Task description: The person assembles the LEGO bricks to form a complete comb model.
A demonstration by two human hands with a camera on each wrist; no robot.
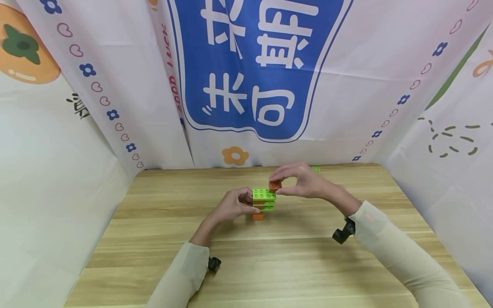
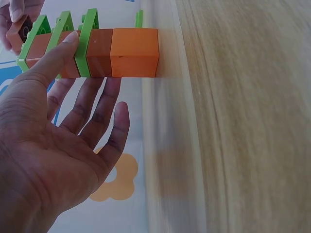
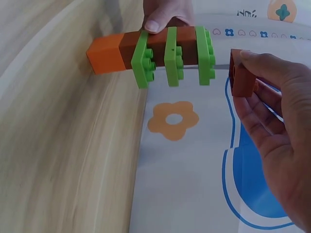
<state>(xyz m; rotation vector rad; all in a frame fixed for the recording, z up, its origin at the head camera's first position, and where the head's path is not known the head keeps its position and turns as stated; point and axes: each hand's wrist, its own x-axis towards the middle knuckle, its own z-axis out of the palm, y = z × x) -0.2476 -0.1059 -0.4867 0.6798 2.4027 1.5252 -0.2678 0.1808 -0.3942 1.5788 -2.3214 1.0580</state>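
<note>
A tower of toy building blocks stands on the table, with an orange block [image 2: 134, 53] at its foot and brown blocks alternating with wider green plates [image 1: 264, 195] above. The green plates jut out to the right past the brown blocks. My left hand [image 1: 236, 204] grips the tower from the left, thumb across the front and fingers behind. Between thumb and fingertips my right hand [image 1: 304, 182] pinches a loose brown block [image 3: 241, 74], held just above the top plate's right part. In the right wrist view a gap shows between this block and the top green plate [image 3: 204, 56].
Another green piece [image 1: 316, 169] lies at the table's back edge, partly behind my right hand. The wooden table [image 1: 185, 184] meets a printed cloth backdrop [image 1: 161, 149] at the back, with cloth on both sides too.
</note>
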